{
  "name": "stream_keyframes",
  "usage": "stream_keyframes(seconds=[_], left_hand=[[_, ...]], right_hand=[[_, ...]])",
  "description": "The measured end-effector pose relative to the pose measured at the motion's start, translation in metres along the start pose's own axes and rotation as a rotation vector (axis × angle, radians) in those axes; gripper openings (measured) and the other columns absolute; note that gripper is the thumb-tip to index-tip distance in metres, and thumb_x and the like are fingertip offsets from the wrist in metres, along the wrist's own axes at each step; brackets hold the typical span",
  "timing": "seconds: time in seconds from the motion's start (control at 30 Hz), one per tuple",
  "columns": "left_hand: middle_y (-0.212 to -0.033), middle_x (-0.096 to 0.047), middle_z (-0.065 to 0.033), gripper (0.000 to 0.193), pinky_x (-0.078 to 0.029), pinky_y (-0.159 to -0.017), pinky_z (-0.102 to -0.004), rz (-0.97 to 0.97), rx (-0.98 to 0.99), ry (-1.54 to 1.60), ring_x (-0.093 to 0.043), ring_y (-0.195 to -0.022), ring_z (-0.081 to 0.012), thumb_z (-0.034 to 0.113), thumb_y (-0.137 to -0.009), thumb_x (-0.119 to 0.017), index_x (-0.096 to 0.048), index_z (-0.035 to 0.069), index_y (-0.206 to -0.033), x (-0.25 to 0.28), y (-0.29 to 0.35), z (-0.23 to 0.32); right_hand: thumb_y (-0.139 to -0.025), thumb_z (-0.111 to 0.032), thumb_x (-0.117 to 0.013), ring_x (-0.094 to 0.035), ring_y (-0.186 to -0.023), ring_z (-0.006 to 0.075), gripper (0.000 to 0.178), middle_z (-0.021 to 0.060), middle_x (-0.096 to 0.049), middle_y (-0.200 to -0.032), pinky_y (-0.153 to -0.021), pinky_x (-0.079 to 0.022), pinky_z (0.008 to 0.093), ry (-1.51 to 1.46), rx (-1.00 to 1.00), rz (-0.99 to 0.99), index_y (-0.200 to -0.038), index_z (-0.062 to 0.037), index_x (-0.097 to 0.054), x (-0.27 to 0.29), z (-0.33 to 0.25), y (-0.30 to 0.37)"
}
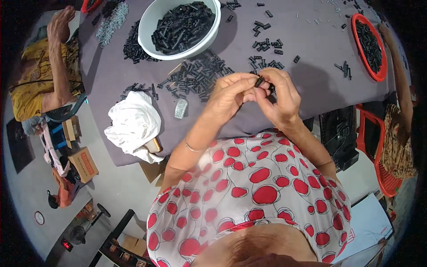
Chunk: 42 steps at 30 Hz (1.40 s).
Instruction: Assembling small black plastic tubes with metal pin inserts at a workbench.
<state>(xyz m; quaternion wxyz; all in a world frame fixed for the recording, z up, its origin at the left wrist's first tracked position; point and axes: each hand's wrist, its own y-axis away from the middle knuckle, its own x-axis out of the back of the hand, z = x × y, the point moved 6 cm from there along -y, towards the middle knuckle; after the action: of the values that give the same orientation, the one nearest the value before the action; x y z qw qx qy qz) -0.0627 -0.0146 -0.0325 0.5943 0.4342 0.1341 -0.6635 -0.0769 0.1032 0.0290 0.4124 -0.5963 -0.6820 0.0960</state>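
Just over the table's near side, my left hand and my right hand meet, fingertips pinched together on a small black plastic part. Something dark also shows among the right fingers, too hidden to name. To the left of my hands spreads a heap of loose black plastic parts. Beyond them, short black pieces lie scattered in small clusters. A large white bowl stands at the far left, filled with similar black parts.
A crumpled white cloth lies at the near left edge, beside a small silvery piece. Far right stands a red basket of black parts. Silvery small pieces are heaped far left. Other people's arms show at both sides; a red chair stands right.
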Motion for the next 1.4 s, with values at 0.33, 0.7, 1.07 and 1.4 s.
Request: stream_keyframes(seconds=[0.33, 0.7, 1.07, 1.4], left_hand=[[-0.091, -0.066, -0.0120, 0.017, -0.051, -0.069, -0.0241, -0.018, -0.006, -0.072, -0.063, -0.077, -0.0144, 0.009, -0.090, -0.057, -0.064, -0.005, -0.096, -0.003, 0.003, -0.002], [-0.086, -0.066, -0.0116, 0.015, -0.052, -0.068, -0.0240, 0.105, -0.071, -0.082, -0.063, -0.074, -0.0149, 0.009, -0.088, -0.058, -0.064, -0.005, -0.094, -0.001, 0.006, -0.002], [-0.080, -0.065, -0.0089, 0.011, -0.052, -0.066, -0.0238, 0.107, -0.074, -0.228, -0.062, -0.072, -0.0137, 0.005, -0.085, -0.058, -0.063, -0.004, -0.083, -0.002, 0.007, 0.001], [-0.084, -0.056, -0.0059, 0.026, -0.045, -0.063, -0.0220, 0.111, -0.112, -0.227, -0.056, -0.070, -0.0103, 0.022, -0.092, -0.042, -0.055, 0.000, -0.090, 0.002, 0.003, -0.002]], right_hand=[[-0.059, 0.010, -0.065, -0.057, -0.072, 0.0237, 0.042, 0.0133, -0.059, -0.094, -0.062, -0.049, 0.0310, -0.045, 0.036, -0.035, -0.100, 0.0015, -0.057, -0.004, 0.004, 0.005], [-0.058, -0.002, -0.071, -0.058, -0.074, 0.0275, 0.045, 0.0113, -0.058, -0.089, -0.063, -0.050, 0.0344, 0.196, 0.078, -0.101, -0.101, 0.0005, -0.057, -0.002, -0.006, -0.001], [-0.064, -0.016, -0.071, -0.057, -0.070, 0.0225, 0.035, 0.0047, -0.051, -0.074, -0.056, -0.049, 0.0341, 0.401, 0.083, -0.300, -0.093, -0.0048, -0.056, -0.005, -0.015, -0.001], [-0.058, -0.018, -0.077, -0.056, -0.068, 0.0229, 0.035, 0.0043, -0.050, -0.075, -0.052, -0.047, 0.0350, 0.349, 0.213, -0.147, -0.084, -0.0088, -0.054, -0.006, 0.003, 0.011]])
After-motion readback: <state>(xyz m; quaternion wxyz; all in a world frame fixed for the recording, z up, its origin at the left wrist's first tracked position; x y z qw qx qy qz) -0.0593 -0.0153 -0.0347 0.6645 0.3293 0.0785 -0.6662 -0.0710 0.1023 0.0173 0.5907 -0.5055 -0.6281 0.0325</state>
